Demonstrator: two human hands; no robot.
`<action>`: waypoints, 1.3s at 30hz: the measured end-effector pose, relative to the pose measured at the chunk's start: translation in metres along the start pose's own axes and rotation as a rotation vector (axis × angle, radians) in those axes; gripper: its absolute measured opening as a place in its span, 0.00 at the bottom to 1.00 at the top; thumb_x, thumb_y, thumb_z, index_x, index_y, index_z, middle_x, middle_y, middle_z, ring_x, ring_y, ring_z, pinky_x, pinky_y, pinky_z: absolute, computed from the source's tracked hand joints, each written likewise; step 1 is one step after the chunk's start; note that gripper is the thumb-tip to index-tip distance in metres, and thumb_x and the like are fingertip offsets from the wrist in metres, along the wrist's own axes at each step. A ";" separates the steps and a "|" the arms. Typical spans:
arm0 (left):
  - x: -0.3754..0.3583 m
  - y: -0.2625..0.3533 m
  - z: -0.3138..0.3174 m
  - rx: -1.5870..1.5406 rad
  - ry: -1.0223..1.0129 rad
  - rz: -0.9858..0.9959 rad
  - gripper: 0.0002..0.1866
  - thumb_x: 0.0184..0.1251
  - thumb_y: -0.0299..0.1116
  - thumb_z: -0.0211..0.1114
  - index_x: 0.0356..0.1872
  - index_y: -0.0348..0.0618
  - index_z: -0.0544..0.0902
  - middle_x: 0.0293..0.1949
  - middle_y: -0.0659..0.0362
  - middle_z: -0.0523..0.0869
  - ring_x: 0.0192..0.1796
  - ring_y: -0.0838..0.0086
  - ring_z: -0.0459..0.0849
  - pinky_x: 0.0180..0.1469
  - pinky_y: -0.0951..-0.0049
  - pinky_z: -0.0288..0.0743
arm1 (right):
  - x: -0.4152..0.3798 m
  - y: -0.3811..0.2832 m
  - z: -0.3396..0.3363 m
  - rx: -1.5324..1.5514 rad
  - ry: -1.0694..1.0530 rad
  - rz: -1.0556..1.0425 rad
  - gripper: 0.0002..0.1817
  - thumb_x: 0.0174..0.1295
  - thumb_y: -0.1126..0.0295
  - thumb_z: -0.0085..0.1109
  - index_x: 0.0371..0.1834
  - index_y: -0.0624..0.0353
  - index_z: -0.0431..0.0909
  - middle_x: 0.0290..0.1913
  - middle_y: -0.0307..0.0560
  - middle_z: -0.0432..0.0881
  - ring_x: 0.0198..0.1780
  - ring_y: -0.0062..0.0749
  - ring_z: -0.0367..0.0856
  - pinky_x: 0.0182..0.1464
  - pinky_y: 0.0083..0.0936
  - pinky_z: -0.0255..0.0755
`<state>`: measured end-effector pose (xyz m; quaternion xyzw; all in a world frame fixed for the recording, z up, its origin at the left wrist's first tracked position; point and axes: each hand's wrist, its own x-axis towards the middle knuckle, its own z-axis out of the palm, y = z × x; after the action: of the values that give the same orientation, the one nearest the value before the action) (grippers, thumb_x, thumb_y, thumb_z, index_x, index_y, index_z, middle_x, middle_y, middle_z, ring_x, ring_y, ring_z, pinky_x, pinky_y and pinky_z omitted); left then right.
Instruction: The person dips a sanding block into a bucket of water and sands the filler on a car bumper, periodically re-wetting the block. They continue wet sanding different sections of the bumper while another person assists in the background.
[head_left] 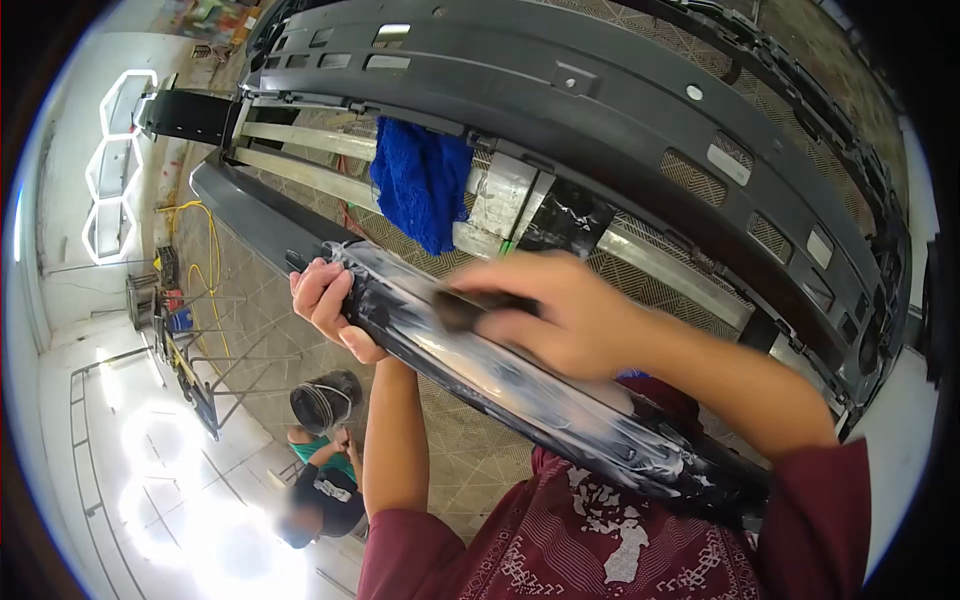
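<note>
I count one cloth (422,180), one bucket (322,402), apparently one block (458,309).

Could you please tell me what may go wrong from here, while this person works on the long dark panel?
1. The left hand grips the panel by its edge, beside wet-looking white film; the grip might slip.
2. The right hand is blurred, so the dark tool could skid and knock the left hand.
3. The panel crosses in front of the red shirt; the film may smear it.
</note>
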<state>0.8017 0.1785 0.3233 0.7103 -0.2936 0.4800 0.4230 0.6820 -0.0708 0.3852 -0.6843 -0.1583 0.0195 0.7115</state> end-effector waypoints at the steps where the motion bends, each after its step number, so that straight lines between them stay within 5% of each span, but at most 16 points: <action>1: 0.002 0.000 0.002 -0.028 0.024 -0.005 0.29 0.77 0.57 0.37 0.43 0.46 0.82 0.45 0.55 0.81 0.55 0.59 0.80 0.78 0.42 0.59 | 0.035 0.010 0.011 0.015 -0.002 -0.056 0.22 0.65 0.75 0.67 0.64 0.66 0.82 0.59 0.58 0.88 0.58 0.47 0.88 0.64 0.38 0.78; 4: 0.006 0.006 0.011 -0.091 0.063 -0.036 0.27 0.76 0.57 0.39 0.41 0.46 0.80 0.45 0.55 0.82 0.55 0.59 0.79 0.78 0.42 0.58 | 0.071 0.017 0.025 0.059 0.042 -0.076 0.22 0.66 0.75 0.66 0.64 0.66 0.81 0.57 0.59 0.88 0.56 0.45 0.89 0.63 0.36 0.79; 13: 0.009 0.009 0.002 -0.034 -0.006 -0.053 0.26 0.77 0.56 0.38 0.42 0.46 0.77 0.46 0.54 0.83 0.57 0.59 0.79 0.78 0.44 0.58 | -0.104 -0.047 -0.033 -0.076 -0.051 0.167 0.27 0.64 0.79 0.67 0.68 0.64 0.80 0.62 0.58 0.86 0.64 0.51 0.85 0.67 0.40 0.76; 18: 0.007 0.012 0.005 -0.077 -0.003 -0.054 0.25 0.76 0.55 0.36 0.44 0.47 0.76 0.48 0.55 0.82 0.60 0.61 0.77 0.79 0.45 0.56 | 0.031 0.002 0.013 -0.061 0.034 -0.015 0.22 0.66 0.72 0.67 0.63 0.64 0.83 0.56 0.58 0.90 0.55 0.42 0.89 0.61 0.34 0.79; 20: 0.009 0.015 0.003 -0.093 -0.041 -0.067 0.25 0.76 0.56 0.37 0.45 0.47 0.75 0.48 0.55 0.82 0.61 0.61 0.77 0.80 0.45 0.55 | 0.056 0.011 0.021 0.077 0.021 0.073 0.21 0.68 0.71 0.66 0.63 0.64 0.83 0.52 0.59 0.91 0.51 0.44 0.91 0.58 0.36 0.80; 27: 0.013 0.016 -0.006 -0.074 -0.096 -0.102 0.23 0.76 0.54 0.38 0.45 0.48 0.74 0.49 0.56 0.80 0.62 0.61 0.76 0.82 0.45 0.51 | -0.123 -0.053 -0.033 -0.025 0.003 0.099 0.24 0.67 0.75 0.66 0.68 0.61 0.80 0.61 0.54 0.87 0.58 0.47 0.88 0.65 0.39 0.77; 30: 0.017 0.014 -0.012 -0.067 -0.133 -0.076 0.23 0.77 0.51 0.39 0.46 0.44 0.76 0.52 0.52 0.81 0.63 0.59 0.77 0.80 0.45 0.57 | -0.187 -0.081 -0.058 -0.138 -0.013 0.102 0.24 0.68 0.76 0.66 0.67 0.64 0.80 0.61 0.54 0.87 0.59 0.43 0.87 0.64 0.36 0.77; 35: 0.040 0.031 -0.032 0.103 -0.430 -0.141 0.26 0.77 0.52 0.41 0.51 0.40 0.79 0.56 0.50 0.80 0.66 0.56 0.75 0.79 0.49 0.57 | -0.264 -0.120 -0.071 0.301 0.442 0.554 0.22 0.77 0.72 0.61 0.71 0.67 0.75 0.63 0.48 0.84 0.60 0.29 0.83 0.65 0.25 0.73; 39: 0.075 0.051 -0.042 0.184 -0.722 -0.097 0.33 0.77 0.54 0.40 0.54 0.36 0.87 0.60 0.48 0.82 0.66 0.55 0.73 0.77 0.52 0.58 | -0.306 -0.132 -0.062 0.813 0.721 0.495 0.23 0.81 0.67 0.57 0.74 0.66 0.70 0.62 0.47 0.84 0.59 0.28 0.83 0.65 0.30 0.76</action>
<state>0.7692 0.1903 0.4170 0.8820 -0.3455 0.2022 0.2488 0.3821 -0.2140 0.4533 -0.3372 0.2776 0.0105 0.8995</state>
